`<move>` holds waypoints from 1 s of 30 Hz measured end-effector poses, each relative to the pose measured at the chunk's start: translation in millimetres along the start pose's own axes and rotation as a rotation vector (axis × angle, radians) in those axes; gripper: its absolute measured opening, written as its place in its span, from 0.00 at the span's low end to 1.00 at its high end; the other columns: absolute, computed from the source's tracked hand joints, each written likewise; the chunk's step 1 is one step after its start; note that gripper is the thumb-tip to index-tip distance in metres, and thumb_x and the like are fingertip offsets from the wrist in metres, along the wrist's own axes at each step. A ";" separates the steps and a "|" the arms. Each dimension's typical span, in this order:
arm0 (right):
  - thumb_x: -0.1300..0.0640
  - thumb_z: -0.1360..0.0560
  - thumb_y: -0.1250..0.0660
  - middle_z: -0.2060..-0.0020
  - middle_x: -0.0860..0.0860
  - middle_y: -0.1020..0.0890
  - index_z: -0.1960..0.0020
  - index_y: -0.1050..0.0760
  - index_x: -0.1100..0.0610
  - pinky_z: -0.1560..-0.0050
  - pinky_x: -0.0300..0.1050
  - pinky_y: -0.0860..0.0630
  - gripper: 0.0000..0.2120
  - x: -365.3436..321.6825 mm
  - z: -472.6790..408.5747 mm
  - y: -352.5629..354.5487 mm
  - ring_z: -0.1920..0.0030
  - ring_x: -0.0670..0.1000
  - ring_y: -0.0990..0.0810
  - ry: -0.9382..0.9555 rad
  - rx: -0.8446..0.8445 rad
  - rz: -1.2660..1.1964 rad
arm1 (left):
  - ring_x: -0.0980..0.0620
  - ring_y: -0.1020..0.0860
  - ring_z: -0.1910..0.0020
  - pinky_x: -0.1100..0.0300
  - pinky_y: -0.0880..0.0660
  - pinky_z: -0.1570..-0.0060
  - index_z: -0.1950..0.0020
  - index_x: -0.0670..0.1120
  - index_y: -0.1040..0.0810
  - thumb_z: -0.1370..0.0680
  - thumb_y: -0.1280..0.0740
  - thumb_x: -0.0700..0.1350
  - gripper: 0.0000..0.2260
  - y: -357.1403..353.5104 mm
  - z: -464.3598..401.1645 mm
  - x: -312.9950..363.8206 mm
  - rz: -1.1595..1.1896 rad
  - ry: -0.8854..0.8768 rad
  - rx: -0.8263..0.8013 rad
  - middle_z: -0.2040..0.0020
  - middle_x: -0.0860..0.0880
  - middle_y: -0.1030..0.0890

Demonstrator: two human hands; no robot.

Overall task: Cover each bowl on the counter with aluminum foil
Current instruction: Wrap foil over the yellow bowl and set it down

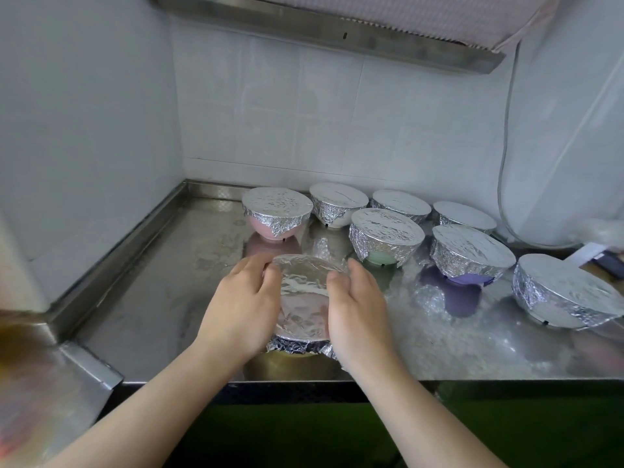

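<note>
Left hand [241, 309] at nine o'clock and right hand [359, 309] at three, fingers curled, press thin, tear-prone foil [302, 292] down the rim of the rigid bowl [290, 354].

Nearest the counter's [162, 298] front edge: one foil-covered bowl [304, 295], left hand [241, 309] on its left side, right hand [358, 312] on its right. Behind and to the right: seven more covered bowls [386, 231] (two loose rows, running rightward). Behind those, the back wall [304, 113]; overhead, a hood [337, 25].
</note>
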State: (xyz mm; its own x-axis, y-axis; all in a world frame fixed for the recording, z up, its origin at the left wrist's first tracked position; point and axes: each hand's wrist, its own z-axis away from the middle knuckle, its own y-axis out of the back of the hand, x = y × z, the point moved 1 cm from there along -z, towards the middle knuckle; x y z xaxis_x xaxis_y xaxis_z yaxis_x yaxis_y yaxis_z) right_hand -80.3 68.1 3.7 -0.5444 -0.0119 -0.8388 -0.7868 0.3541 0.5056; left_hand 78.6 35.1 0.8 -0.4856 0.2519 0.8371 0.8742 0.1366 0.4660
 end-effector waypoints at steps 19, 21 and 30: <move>0.42 0.15 0.46 0.25 0.50 0.25 0.22 0.30 0.55 0.23 0.55 0.33 0.27 11.5 -12.6 0.6 0.28 0.46 0.27 -0.047 -0.019 -0.136 | 0.50 0.21 0.47 0.52 0.27 0.47 0.50 0.58 0.27 0.16 0.43 0.56 0.08 -3.0 4.7 -1.5 0.054 0.053 -0.045 0.48 0.56 0.22; 0.43 0.14 0.45 0.30 0.51 0.21 0.26 0.27 0.56 0.26 0.57 0.30 0.24 13.1 -11.5 -2.7 0.31 0.49 0.24 -0.079 0.002 -0.181 | 0.57 0.22 0.50 0.63 0.29 0.48 0.56 0.62 0.29 0.15 0.43 0.53 0.11 -5.4 7.8 1.3 0.115 0.090 -0.012 0.55 0.61 0.25; 0.40 0.18 0.45 0.51 0.48 0.18 0.45 0.21 0.46 0.39 0.55 0.22 0.16 14.1 -16.9 3.9 0.47 0.51 0.19 -0.151 -0.016 -0.231 | 0.73 0.28 0.52 0.74 0.33 0.51 0.58 0.63 0.31 0.14 0.43 0.52 0.13 -9.4 13.6 6.7 0.212 0.134 0.023 0.54 0.62 0.25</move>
State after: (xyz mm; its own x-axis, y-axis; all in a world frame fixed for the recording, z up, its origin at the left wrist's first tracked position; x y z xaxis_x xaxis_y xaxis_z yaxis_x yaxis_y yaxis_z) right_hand -96.0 53.6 -2.7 -0.3014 0.0490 -0.9522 -0.8901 0.3437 0.2994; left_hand 67.2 48.5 -1.8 -0.2866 0.1477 0.9466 0.9555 0.1162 0.2711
